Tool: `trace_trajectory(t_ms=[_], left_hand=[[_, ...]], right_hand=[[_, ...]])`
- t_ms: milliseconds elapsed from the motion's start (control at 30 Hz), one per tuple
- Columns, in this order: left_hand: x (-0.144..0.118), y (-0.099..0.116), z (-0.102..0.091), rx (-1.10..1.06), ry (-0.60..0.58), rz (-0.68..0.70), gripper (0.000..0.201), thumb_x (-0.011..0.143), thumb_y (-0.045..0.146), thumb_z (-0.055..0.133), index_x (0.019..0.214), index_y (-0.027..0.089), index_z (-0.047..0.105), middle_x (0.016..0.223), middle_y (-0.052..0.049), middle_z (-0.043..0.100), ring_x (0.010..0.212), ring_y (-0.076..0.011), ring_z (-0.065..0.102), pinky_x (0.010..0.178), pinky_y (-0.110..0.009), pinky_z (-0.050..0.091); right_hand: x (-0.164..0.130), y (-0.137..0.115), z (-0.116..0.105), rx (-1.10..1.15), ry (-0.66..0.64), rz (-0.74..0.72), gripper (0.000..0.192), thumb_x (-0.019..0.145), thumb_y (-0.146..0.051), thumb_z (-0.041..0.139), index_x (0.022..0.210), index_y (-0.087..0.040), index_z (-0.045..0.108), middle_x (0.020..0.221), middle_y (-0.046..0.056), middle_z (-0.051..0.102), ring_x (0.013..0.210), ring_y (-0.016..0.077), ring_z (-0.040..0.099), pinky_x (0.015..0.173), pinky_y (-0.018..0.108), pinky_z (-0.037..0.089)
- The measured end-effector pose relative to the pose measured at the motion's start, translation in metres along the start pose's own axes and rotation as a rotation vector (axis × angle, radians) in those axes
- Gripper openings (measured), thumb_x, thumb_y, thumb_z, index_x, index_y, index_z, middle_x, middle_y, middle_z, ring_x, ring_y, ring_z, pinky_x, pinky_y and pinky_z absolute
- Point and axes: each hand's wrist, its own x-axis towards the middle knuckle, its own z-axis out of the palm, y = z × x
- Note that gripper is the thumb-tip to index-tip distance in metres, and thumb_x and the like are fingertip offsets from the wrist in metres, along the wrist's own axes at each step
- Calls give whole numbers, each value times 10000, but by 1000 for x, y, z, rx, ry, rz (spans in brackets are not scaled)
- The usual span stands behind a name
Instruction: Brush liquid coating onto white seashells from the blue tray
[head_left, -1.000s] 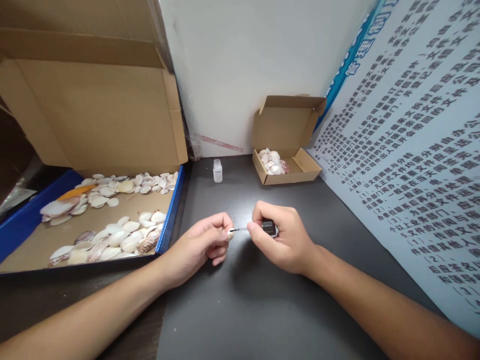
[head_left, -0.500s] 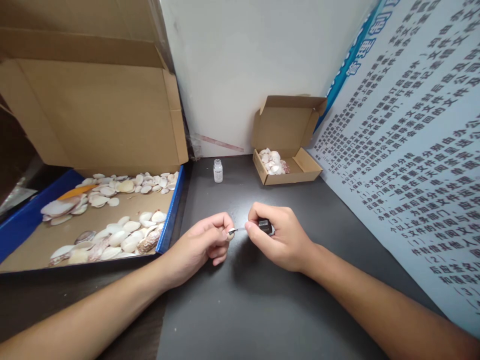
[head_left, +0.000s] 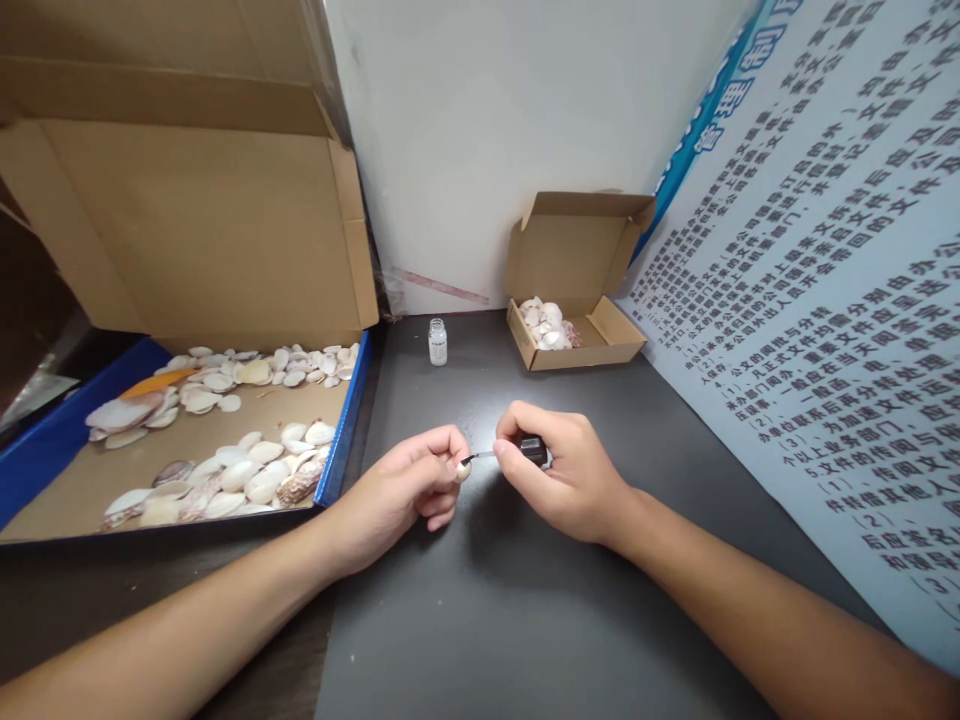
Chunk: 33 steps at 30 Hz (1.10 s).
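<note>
Right hand [head_left: 570,475] edged slightly left since earlier; fingers closed on black-capped brush [head_left: 517,452]. Left hand [head_left: 409,490] pinches small shell [head_left: 463,470], mostly hidden. Near worktop [head_left: 510,620] open.

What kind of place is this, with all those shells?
Probably a small craft or sorting workstation in an office corner. A large cardboard box holds loose seashells, a small cardboard box holds a few more, and a printed notice board leans beside the dark table.

Right wall: large pale-blue notice board [head_left: 825,300], dense black Chinese print in numbered clauses, (1), (2), (3) and 5 legible; white heading characters on its blue top band. Vial [head_left: 437,342] label unreadable.
</note>
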Motion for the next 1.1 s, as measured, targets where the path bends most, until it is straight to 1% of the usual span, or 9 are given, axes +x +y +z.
trace_trajectory(t_ms=[300, 533, 667, 867, 1100], left_hand=[[-1, 0, 1, -4, 5, -3, 130, 821, 248, 547, 761, 203, 441, 606, 74, 303, 518, -89, 251, 506, -223, 291], [-1, 0, 1, -21, 17, -3, 138, 804, 243, 566, 763, 202, 441, 617, 73, 319, 514, -84, 264, 503, -221, 292], [-1, 1, 2, -21, 22, -7, 149, 797, 252, 578, 762, 202, 442, 603, 75, 315, 515, -85, 267, 504, -220, 291], [-1, 1, 2, -19, 27, -5, 136, 794, 247, 574, 763, 201, 450, 598, 77, 307, 515, -84, 265, 505, -218, 291], [-1, 1, 1, -18, 17, -4, 134, 810, 239, 557, 757, 202, 440, 594, 77, 296, 515, -84, 262, 508, -217, 290]], right_hand=[[1, 2, -1, 0, 17, 25, 180, 844, -193, 514, 692, -206, 418, 590, -52, 418, 526, 98, 359, 523, 230, 301], [0, 1, 1, -1, -5, 26, 214, 840, -209, 513, 669, -211, 383, 565, -66, 360, 514, 95, 315, 513, 234, 272], [0, 1, 1, -5, -25, 21, 219, 838, -212, 510, 662, -211, 381, 569, -62, 374, 516, 96, 325, 518, 235, 276], [1, 1, 1, -3, -34, 28, 185, 849, -202, 508, 687, -207, 418, 595, -52, 419, 536, 100, 366, 535, 231, 300], [1, 2, 1, -18, -9, 39, 177, 848, -233, 526, 722, -215, 403, 579, -69, 379, 512, 98, 326, 512, 231, 284]])
